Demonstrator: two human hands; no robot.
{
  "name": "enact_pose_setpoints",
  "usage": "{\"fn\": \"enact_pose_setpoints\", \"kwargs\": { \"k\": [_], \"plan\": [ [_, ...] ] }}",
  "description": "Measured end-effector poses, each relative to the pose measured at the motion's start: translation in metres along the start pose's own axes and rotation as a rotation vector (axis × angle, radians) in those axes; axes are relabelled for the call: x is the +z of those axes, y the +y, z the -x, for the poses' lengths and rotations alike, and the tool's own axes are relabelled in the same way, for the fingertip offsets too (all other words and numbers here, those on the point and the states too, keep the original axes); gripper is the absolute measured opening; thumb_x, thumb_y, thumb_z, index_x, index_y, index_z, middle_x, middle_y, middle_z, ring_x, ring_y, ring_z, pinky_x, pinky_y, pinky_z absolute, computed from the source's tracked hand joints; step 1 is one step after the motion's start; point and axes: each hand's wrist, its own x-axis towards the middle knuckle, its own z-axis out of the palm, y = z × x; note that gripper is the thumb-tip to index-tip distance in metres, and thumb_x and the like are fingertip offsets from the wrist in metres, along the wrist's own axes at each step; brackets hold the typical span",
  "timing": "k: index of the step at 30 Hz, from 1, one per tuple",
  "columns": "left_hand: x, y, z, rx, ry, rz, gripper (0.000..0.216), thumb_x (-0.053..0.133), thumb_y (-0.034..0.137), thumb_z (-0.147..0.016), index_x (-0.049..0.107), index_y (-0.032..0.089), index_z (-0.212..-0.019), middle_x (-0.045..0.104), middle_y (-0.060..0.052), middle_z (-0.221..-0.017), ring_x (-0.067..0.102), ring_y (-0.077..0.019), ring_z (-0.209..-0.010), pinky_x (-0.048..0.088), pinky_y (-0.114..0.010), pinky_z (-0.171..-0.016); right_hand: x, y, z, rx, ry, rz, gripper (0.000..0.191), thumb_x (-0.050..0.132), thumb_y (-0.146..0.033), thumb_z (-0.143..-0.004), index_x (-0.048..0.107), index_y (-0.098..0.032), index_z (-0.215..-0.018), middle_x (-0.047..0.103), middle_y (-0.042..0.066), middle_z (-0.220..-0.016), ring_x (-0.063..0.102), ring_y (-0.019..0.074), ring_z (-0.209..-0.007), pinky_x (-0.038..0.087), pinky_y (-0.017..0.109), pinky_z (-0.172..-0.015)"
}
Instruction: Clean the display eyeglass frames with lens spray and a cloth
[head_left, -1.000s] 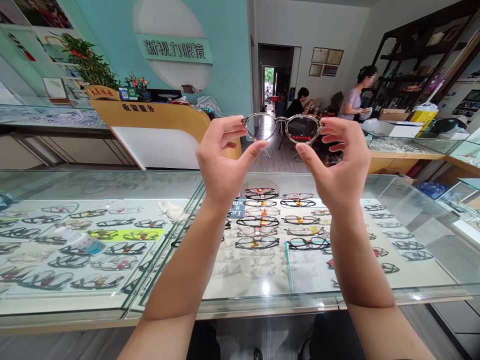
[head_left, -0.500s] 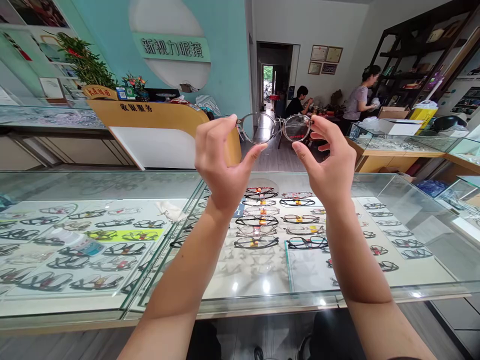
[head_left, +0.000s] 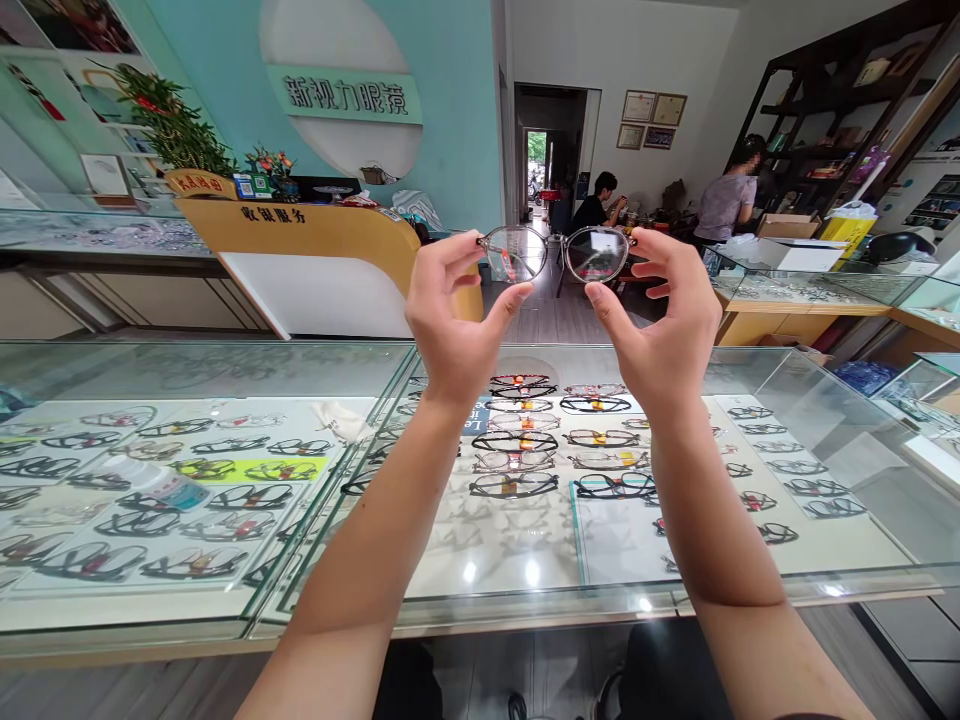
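A pair of round, thin-framed eyeglasses [head_left: 556, 240] is held up in front of me, above the glass counter. My left hand [head_left: 461, 310] grips its left side, index finger at the frame's upper corner and thumb by the lower rim. On the other side my right hand [head_left: 660, 310] pinches the right corner in the same way, thumb under the right lens. Reddish lettering shows faintly on the right lens. Below my hands, several rows of eyeglasses [head_left: 517, 440] lie inside the glass display case [head_left: 495, 590].
To the left, a second case holds more eyeglasses and a white bottle [head_left: 161, 485]. A wood-and-white cashier counter [head_left: 315, 290] stands beyond. Two people are at the back, one seated [head_left: 596, 205], one standing [head_left: 726, 200] near boxes [head_left: 799, 252] on another glass case.
The eyeglasses have turned to face more squarely, and both hands have shifted slightly to the right. The standing person at the back has turned away.
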Motion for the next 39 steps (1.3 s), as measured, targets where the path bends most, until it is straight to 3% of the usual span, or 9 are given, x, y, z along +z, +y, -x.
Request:
{"fn": "enact_pose_setpoints", "kwargs": {
  "k": [12, 17, 22, 29, 39],
  "plan": [
    [0.008, -0.014, 0.004, -0.071, -0.068, 0.103, 0.073, 0.083, 0.075, -0.089, 0.058, 0.032, -0.142, 0.072, -0.011, -0.139, 0.076, -0.0324, -0.133, 0.068, -0.045, -0.105, 0.003, -0.005, 0.001, -0.031, 0.014, 0.036, 0.054, 0.070, -0.053, -0.104, 0.056, -0.038, -0.154, 0.065, 0.015, -0.146, 0.067, 0.0409, -0.130, 0.061, 0.070, -0.106],
    [0.008, -0.015, 0.006, -0.042, -0.043, 0.069, 0.073, 0.083, 0.076, -0.089, 0.059, 0.031, -0.142, 0.072, -0.011, -0.137, 0.077, -0.0314, -0.130, 0.066, -0.046, -0.105, 0.002, 0.000, 0.001, -0.060, 0.025, 0.108, 0.053, 0.067, -0.055, -0.105, 0.057, -0.034, -0.152, 0.069, 0.014, -0.143, 0.071, 0.0360, -0.119, 0.062, 0.067, -0.104],
    [0.008, -0.014, 0.007, -0.002, 0.001, -0.005, 0.075, 0.082, 0.078, -0.088, 0.060, 0.031, -0.142, 0.070, -0.010, -0.136, 0.074, -0.0311, -0.130, 0.063, -0.047, -0.104, 0.003, 0.004, 0.001, -0.049, 0.013, 0.149, 0.056, 0.065, -0.053, -0.105, 0.055, -0.031, -0.156, 0.070, 0.013, -0.147, 0.072, 0.0362, -0.124, 0.061, 0.064, -0.105],
    [0.006, -0.002, 0.006, -0.014, 0.037, -0.060, 0.071, 0.084, 0.077, -0.088, 0.063, 0.032, -0.138, 0.070, -0.008, -0.130, 0.074, -0.0303, -0.122, 0.061, -0.045, -0.099, 0.002, 0.006, 0.001, 0.012, -0.004, 0.055, 0.057, 0.068, -0.060, -0.103, 0.060, -0.033, -0.153, 0.073, 0.012, -0.146, 0.073, 0.0350, -0.124, 0.062, 0.062, -0.106],
    [0.000, 0.026, 0.003, 0.000, 0.089, -0.181, 0.069, 0.091, 0.066, -0.086, 0.064, 0.033, -0.140, 0.068, -0.009, -0.129, 0.065, -0.0357, -0.132, 0.057, -0.051, -0.107, 0.003, 0.011, 0.002, 0.175, -0.139, -0.147, 0.059, 0.071, -0.063, -0.102, 0.067, -0.032, -0.152, 0.078, 0.013, -0.143, 0.078, 0.0305, -0.115, 0.066, 0.056, -0.097]
  ]
}}
